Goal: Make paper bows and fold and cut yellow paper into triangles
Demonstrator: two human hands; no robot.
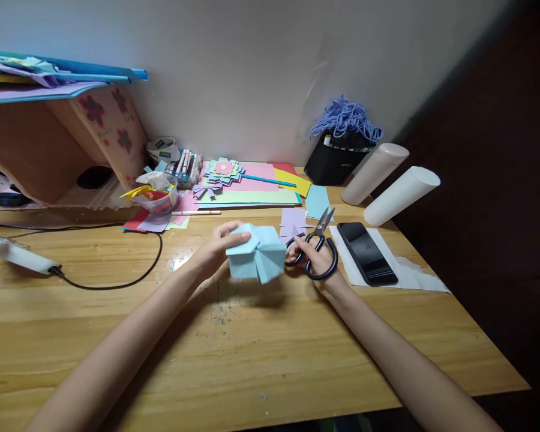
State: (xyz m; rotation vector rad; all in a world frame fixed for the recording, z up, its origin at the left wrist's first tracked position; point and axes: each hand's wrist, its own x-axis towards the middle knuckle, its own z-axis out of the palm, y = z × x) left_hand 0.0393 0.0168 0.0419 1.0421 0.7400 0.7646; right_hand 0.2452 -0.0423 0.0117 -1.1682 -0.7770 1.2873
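Light-blue folded paper (257, 255), with slits that split it into flaps around a centre, is pinched between the thumb and fingers of my left hand (222, 245) above the wooden table. My right hand (317, 258) is closed around black-handled scissors (320, 243); the blades point up and away from me, clear of the blue paper. Behind the scissors lie small purple paper pieces (292, 221) and a light-blue sheet (317, 201). A layered paper flower (224, 170) on a blue stick rests on coloured sheets further back.
A black phone (367, 253) lies on white paper at right, near two white cylinders (375, 174). A black pouch (337, 159) holds blue yarn. At left are a cardboard box (103, 132), a scrap tub (159, 195), markers (184, 165) and a black cable (155, 264).
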